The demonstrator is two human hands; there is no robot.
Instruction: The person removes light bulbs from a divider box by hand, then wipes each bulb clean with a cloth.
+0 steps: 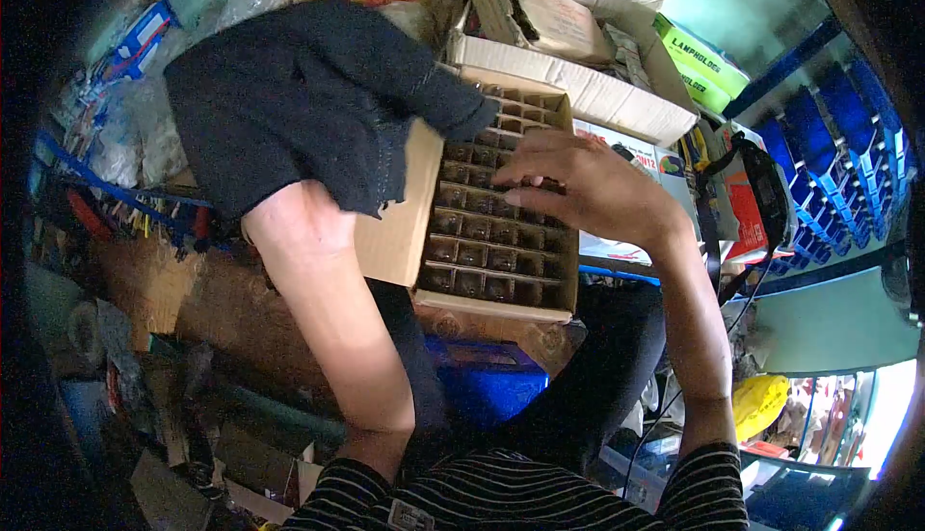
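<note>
Left hand: the left hand wears a dark knitted glove and lies flat against the side flap of the cardboard box, fingers spread over it rather than curled; this seems to steady the box against the lap.
Right hand: the bare right hand rests palm down on the grid, fingertips pressed into the cells; whether they pinch anything I cannot tell.
Box: it sits tilted on the person's knees, open face turned up toward the camera, so the cells are easy to reach.
Dividers: a cardboard grid splits the box into many small cells, each seemingly holding a small dark item, too small to name.
Support: there is no table under the box; dark trousers carry it.
Behind: more open cartons and a green lampholder box are stacked close.
Room: a cramped stockroom, blue bins at the right, bagged goods at the left.
</note>
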